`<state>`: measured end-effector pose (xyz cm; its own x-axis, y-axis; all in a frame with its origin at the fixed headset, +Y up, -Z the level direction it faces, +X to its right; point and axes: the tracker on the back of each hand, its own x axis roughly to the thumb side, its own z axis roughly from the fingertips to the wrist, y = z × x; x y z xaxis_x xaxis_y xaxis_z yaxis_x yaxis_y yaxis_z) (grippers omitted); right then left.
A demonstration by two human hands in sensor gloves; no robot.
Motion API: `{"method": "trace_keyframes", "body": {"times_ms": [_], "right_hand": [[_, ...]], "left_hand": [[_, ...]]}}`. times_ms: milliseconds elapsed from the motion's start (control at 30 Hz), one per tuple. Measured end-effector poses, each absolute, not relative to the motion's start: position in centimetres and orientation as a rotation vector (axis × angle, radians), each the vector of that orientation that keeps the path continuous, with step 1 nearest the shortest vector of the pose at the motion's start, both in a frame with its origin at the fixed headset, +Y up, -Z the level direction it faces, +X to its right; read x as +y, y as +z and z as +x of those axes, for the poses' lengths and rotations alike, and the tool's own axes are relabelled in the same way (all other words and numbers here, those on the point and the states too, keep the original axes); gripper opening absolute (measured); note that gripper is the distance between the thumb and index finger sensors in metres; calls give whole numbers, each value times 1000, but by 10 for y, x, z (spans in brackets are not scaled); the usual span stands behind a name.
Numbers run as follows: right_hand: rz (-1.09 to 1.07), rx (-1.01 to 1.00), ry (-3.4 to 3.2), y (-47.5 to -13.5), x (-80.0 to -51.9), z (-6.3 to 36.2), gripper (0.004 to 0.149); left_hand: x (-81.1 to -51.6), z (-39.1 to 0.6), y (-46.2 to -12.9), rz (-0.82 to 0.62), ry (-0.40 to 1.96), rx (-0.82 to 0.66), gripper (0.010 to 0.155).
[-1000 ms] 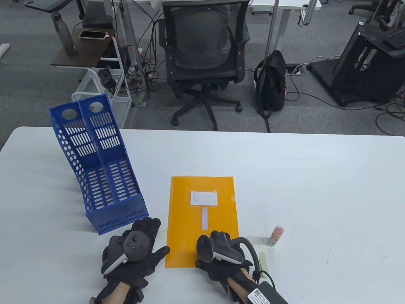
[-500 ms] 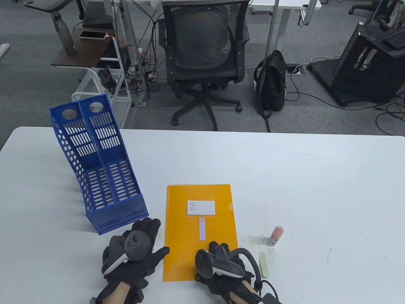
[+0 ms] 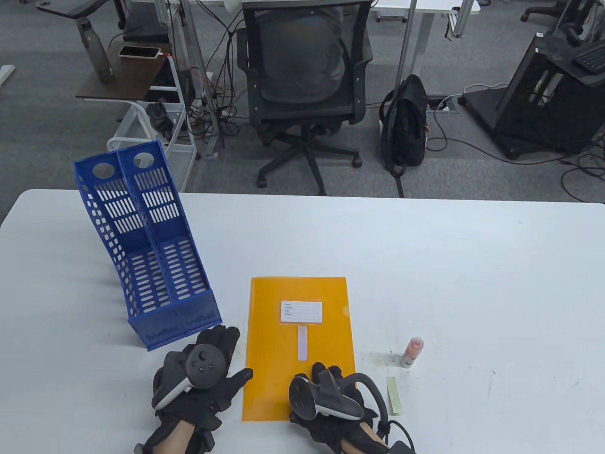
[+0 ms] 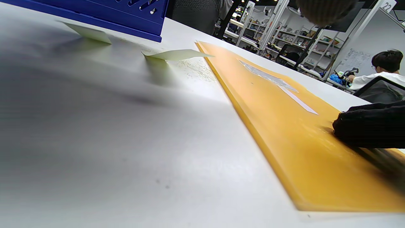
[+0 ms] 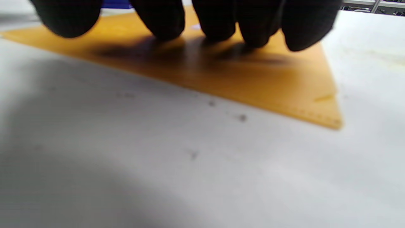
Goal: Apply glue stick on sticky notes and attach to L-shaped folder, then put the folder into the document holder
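Observation:
An orange L-shaped folder [image 3: 283,378] lies flat near the table's front edge, with a white label [image 3: 301,312] and a pale sticky strip [image 3: 302,343] stuck below the label. My right hand [image 3: 326,373] rests its fingertips [image 5: 158,19] on the near end of the folder [image 5: 253,82], pressing it down. My left hand [image 3: 222,350] lies flat on the table just left of the folder, holding nothing. The blue document holder [image 3: 146,255] stands at the left. A glue stick [image 3: 411,352] stands upright to the right of the folder, and a green sticky note [image 3: 393,402] lies near it.
Two pale sticky notes [image 4: 177,54] lie on the table between the folder [image 4: 300,142] and the holder [image 4: 95,12], one with a lifted edge. An office chair [image 3: 302,80] and a black bag [image 3: 406,123] stand beyond the table's far edge.
The folder has slid toward the front edge under my right hand, which drew back with it. Over the last half second it barely moved. The left hand has stayed put.

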<state>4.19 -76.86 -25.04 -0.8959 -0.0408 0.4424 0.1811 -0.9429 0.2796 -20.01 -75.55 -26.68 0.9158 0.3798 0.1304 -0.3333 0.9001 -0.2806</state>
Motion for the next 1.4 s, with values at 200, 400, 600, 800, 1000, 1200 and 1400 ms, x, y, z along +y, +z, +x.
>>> {"method": "trace_keyframes", "body": {"times_ms": [200, 400, 600, 800, 1000, 1200, 1400], "right_hand": [[-678, -406, -3019, -256, -755, 48, 74], [-708, -73, -3210, -252, -699, 69, 74], [-461, 254, -3361, -265, -656, 119, 68], [64, 44, -3429, -296, -664, 183, 70], [252, -74, -3335, -304, -686, 206, 68], [283, -144, -3310, -307, -701, 215, 59], [237, -111, -3340, -308, -703, 215, 56]], "left_hand": [[-755, -200, -267, -263, 375, -183, 86], [-755, -200, -267, -261, 377, -184, 86], [-755, -201, -267, -264, 377, -186, 86], [-755, -201, -267, -261, 387, -187, 86], [-755, -202, -267, -261, 390, -185, 86], [-755, -202, -267, -252, 393, -191, 86], [-753, -199, -268, -189, 416, -202, 84]]}}
